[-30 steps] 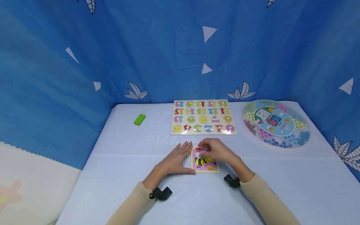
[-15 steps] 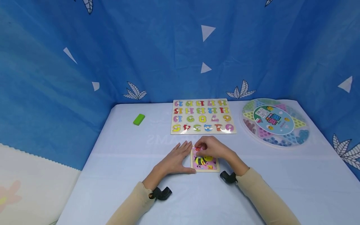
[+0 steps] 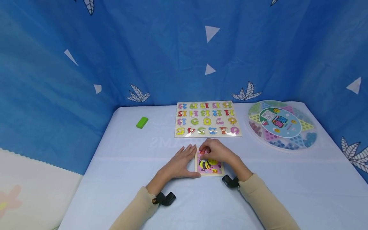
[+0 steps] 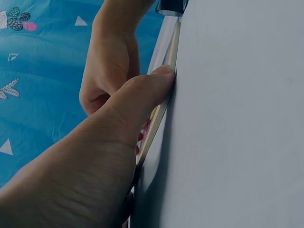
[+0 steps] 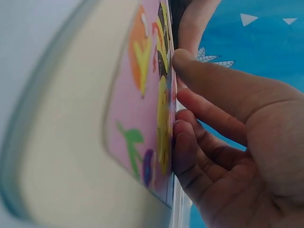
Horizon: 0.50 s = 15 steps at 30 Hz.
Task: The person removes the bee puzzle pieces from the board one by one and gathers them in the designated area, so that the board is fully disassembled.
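A small wooden jigsaw puzzle [image 3: 210, 164] with a bee on pink lies in front of me, framed by a pale rim. My left hand [image 3: 179, 164] rests along its left side, fingers spread and straight, with the thumb at the near corner. In the left wrist view that thumb [image 4: 159, 83] lies against the puzzle's edge [image 4: 153, 133]. Over the upper part of the puzzle, my right hand [image 3: 219, 150] has its thumb and fingers bent, tips on the picture [image 5: 130, 107] in the right wrist view. I cannot tell if they pinch a piece.
Behind the puzzle lies a number board [image 3: 208, 119] with colourful numerals. A round, clear-lidded bead case [image 3: 283, 126] is at the back right, and a green block [image 3: 142, 122] at the back left. A blue curtain [image 3: 178, 48] borders the white tabletop [image 3: 129, 153].
My right hand has shifted slightly left over the puzzle, its forearm swinging left too. The left hand stays in place beside the puzzle.
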### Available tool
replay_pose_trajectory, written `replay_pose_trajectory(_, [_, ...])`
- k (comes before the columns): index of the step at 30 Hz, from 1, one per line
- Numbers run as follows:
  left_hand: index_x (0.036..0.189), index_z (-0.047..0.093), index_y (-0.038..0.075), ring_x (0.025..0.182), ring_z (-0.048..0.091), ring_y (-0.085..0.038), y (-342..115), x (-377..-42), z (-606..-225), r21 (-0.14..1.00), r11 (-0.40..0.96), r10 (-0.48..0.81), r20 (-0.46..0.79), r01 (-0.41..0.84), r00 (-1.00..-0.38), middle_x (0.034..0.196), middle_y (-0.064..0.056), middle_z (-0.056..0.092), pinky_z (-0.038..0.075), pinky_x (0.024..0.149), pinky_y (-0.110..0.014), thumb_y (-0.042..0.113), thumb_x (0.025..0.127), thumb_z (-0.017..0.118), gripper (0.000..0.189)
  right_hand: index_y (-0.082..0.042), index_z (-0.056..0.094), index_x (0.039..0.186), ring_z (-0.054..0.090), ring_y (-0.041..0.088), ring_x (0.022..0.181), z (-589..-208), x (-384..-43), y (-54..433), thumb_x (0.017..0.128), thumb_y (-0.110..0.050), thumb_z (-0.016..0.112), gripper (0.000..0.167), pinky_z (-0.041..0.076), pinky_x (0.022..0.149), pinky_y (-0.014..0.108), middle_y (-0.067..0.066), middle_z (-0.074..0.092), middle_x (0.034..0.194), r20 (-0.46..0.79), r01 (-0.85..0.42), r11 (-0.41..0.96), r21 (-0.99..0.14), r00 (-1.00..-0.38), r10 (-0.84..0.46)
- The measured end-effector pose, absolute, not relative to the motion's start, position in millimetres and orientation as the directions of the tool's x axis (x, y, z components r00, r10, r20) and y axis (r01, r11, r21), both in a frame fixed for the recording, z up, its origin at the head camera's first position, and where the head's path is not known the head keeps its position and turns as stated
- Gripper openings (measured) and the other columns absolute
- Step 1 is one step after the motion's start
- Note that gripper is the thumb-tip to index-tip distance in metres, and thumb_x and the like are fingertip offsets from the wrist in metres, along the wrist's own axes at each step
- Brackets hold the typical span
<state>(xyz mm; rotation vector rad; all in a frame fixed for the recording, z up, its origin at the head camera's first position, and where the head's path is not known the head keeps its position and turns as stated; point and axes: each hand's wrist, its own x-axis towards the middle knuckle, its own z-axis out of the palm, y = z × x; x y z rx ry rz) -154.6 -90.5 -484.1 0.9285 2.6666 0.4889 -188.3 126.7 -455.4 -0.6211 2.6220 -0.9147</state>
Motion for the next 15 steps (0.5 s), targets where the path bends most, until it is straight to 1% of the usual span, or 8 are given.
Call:
replay_pose_trajectory(8, [0.157, 0.017, 0.013, 0.154, 0.005, -0.015, -89.9, -153.8, -484.4, 0.392, 0.741, 0.635, -0.143, 0.546, -0.759, 0.165, 0.002, 0.012, 0.008, 0.127, -0.039, 0.073, 0.079, 0.061, 0.107, -0.013, 0.073, 0.1, 0.052, 0.01, 0.078, -452.6, -185.6, 122.7, 0.078, -0.026, 0.082, 0.027, 0.048, 0.069, 0.022, -0.005, 0.062, 0.088, -0.147, -0.283, 0.742, -0.608, -0.878, -0.456])
replay_pose_trajectory(15, [0.156, 0.017, 0.012, 0.154, 0.006, -0.016, -89.7, -153.7, -484.4, 0.387, 0.741, 0.637, -0.145, 0.549, -0.758, 0.165, 0.001, 0.012, 0.008, 0.126, -0.04, 0.073, 0.079, 0.061, 0.108, -0.011, 0.075, 0.103, 0.052, 0.011, 0.079, -450.7, -183.4, 118.8, 0.078, -0.025, 0.082, 0.029, 0.047, 0.072, 0.023, -0.004, 0.062, 0.09, -0.164, -0.273, 0.766, -0.581, -0.883, -0.439])
